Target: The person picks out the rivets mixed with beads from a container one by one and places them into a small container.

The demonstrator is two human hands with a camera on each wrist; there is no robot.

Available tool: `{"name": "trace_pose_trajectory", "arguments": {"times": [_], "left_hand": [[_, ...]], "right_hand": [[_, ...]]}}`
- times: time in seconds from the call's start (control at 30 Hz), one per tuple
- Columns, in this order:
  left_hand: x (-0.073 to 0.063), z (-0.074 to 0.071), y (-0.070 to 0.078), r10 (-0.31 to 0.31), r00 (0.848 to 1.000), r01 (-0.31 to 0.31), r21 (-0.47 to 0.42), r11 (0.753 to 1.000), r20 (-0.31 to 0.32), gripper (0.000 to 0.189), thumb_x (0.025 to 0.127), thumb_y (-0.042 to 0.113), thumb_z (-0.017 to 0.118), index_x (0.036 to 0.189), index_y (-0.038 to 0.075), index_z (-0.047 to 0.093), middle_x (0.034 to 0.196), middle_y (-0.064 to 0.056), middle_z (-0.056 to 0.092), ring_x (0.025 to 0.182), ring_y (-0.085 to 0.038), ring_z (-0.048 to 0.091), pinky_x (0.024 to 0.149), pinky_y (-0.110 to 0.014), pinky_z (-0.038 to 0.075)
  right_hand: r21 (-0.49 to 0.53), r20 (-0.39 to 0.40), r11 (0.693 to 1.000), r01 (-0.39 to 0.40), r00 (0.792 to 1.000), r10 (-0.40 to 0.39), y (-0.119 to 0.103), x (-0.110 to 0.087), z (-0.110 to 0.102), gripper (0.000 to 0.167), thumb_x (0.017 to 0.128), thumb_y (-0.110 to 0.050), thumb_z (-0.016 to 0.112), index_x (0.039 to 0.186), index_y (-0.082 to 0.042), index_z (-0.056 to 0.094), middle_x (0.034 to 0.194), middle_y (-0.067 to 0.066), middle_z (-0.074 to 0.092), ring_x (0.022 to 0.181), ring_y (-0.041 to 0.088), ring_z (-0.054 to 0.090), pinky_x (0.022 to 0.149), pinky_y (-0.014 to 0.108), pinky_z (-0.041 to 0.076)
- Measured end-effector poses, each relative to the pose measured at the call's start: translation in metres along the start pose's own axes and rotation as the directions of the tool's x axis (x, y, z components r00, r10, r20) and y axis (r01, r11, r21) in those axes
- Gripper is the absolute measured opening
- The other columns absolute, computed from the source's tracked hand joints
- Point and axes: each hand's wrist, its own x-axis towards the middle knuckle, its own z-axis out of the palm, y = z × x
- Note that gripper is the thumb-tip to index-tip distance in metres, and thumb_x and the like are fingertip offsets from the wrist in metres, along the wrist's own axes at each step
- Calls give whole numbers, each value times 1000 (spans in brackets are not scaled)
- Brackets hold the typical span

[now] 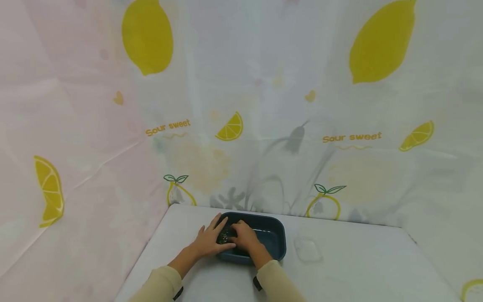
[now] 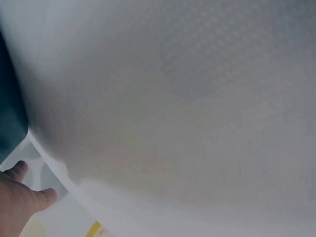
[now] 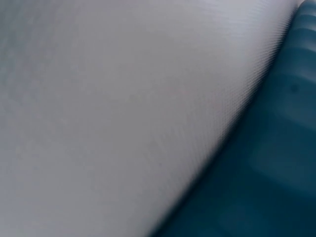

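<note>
A dark blue rectangular basin (image 1: 268, 235) sits on the white table in the head view. At its left end lies a small dark thing with a yellowish-green pattern (image 1: 224, 235), partly covered by the hands. My left hand (image 1: 209, 240) spreads its fingers over the basin's left end, thumb along the near side of the patterned thing. From the right, my right hand (image 1: 246, 237) reaches into the basin, fingers bent down toward that thing; I cannot tell whether they pinch it. The left wrist view catches part of the left hand (image 2: 22, 197) with fingers extended.
Right of the basin, a clear shallow plastic piece (image 1: 307, 249) lies on the white tabletop (image 1: 358, 260). A lemon-print curtain (image 1: 264, 105) rises behind the table and along its sides. The basin's ribbed blue wall (image 3: 276, 148) fills the right wrist view's right side.
</note>
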Motion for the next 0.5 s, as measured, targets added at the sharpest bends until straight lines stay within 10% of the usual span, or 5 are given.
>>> {"name": "trace_pose_trajectory", "arguments": {"times": [0.5], "left_hand": [[0,0,1,-8,1000,8,1,1000,8,94,85,62,67,155,11,33,163,-21,20,136,-43,45,107,-73,25]], "right_hand": [[-11,37,999,30,999,-29,-3,-3,-2,20,90,-23,72,108,-13,74,98,2,62,85,16,61,74,34,53]]}}
